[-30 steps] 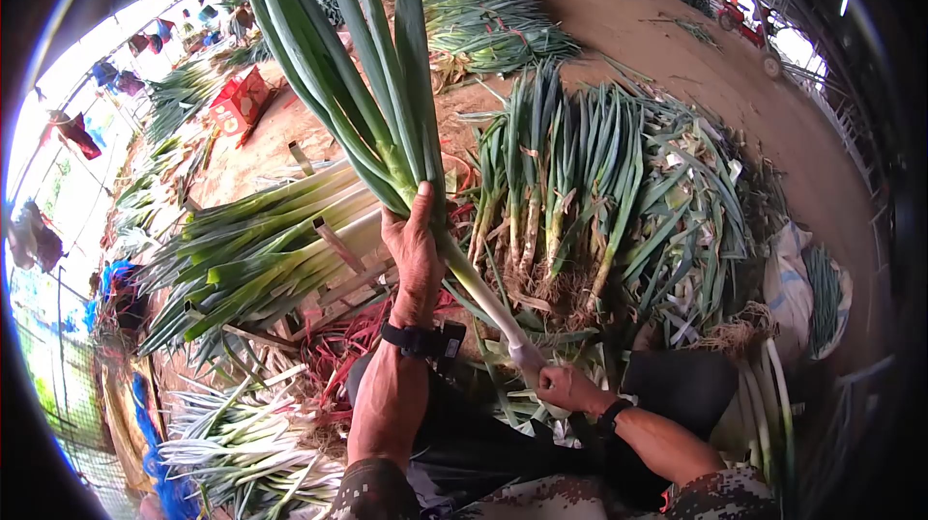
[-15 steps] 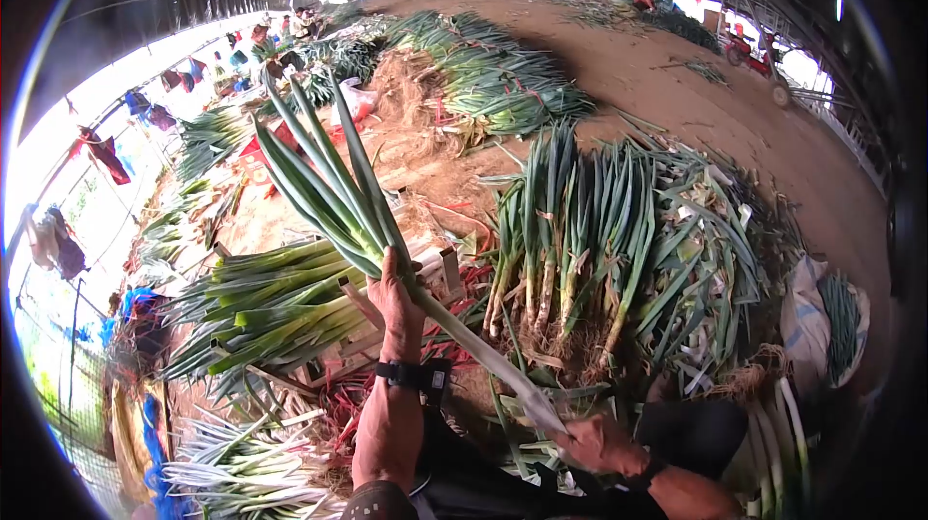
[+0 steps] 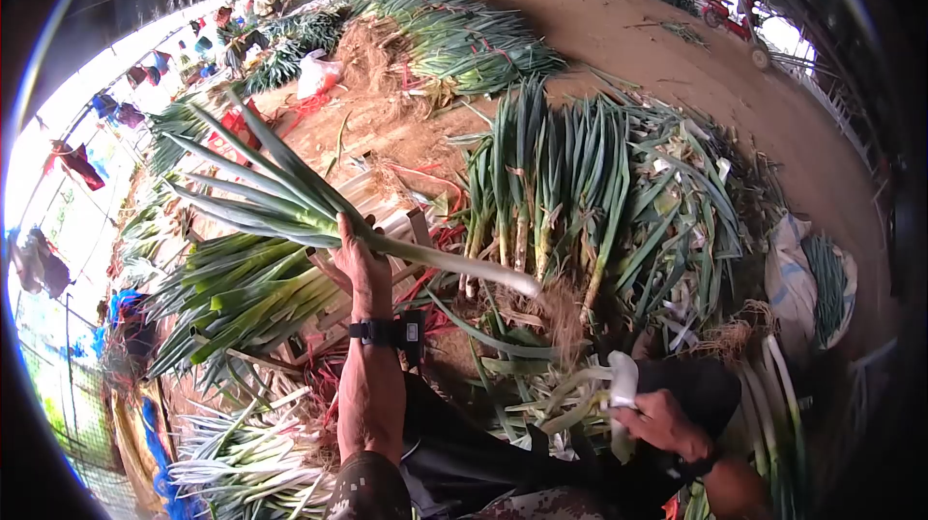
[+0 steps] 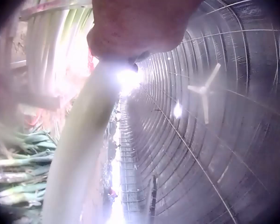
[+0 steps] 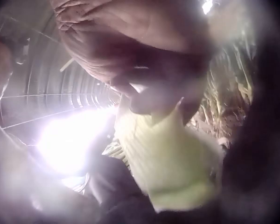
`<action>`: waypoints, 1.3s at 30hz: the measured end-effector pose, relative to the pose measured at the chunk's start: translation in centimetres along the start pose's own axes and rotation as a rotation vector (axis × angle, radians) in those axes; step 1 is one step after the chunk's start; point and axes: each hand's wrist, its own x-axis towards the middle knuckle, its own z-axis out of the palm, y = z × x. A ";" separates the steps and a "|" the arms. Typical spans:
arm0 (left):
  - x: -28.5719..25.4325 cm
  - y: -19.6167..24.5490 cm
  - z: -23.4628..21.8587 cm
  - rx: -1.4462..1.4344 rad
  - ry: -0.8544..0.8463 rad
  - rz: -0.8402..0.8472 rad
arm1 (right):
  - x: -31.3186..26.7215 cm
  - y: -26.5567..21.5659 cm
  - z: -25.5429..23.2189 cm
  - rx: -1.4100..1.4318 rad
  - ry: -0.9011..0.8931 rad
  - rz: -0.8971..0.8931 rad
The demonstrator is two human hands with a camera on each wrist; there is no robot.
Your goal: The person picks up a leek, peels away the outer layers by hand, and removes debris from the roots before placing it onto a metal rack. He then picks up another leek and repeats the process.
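As I watch through the head camera, the left hand (image 3: 365, 274) grasps 1 long green onion (image 3: 454, 262), holding it just where the leaves meet the pale shank. Its leaves fan out to the upper left and its white end points right, in front of the roots of a row of upright green onions (image 3: 551, 182). From the left wrist view I see the same shank running down out of that grip.

Lower and well apart, the right hand (image 3: 667, 423) has its fingers curled, pinching a loose, pale strip of onion skin (image 3: 623, 385) above the person's dark trousers (image 3: 464, 433); my right wrist view shows the strip hanging below those fingers.

Behind and left of the held onion, I can make out a stack of green onions (image 3: 246, 283) on a wooden rack. Whiter stalks (image 3: 242, 462) lie nearer the person at lower left. Off to the right, a white sack (image 3: 791, 269) stands beyond a heap of leafy trimmings (image 3: 681, 220).
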 end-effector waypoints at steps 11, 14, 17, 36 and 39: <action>-0.7 3.3 2.0 -0.464 0.006 -0.282 | 7.5 -4.6 -0.3 -0.418 -0.158 -0.272; -1.3 4.5 2.4 -0.466 0.060 -0.358 | 9.6 -7.1 -0.1 -0.313 0.141 -0.505; -1.5 4.6 2.7 -0.496 0.016 -0.349 | 12.1 -9.9 -0.4 -0.298 0.465 -0.745; -3.1 3.1 3.5 -0.629 -0.200 -0.425 | 18.3 -7.0 1.3 -0.376 0.498 -0.584; -3.3 3.0 3.8 -0.637 -0.253 -0.458 | 17.8 -7.1 1.5 -0.327 0.510 -0.531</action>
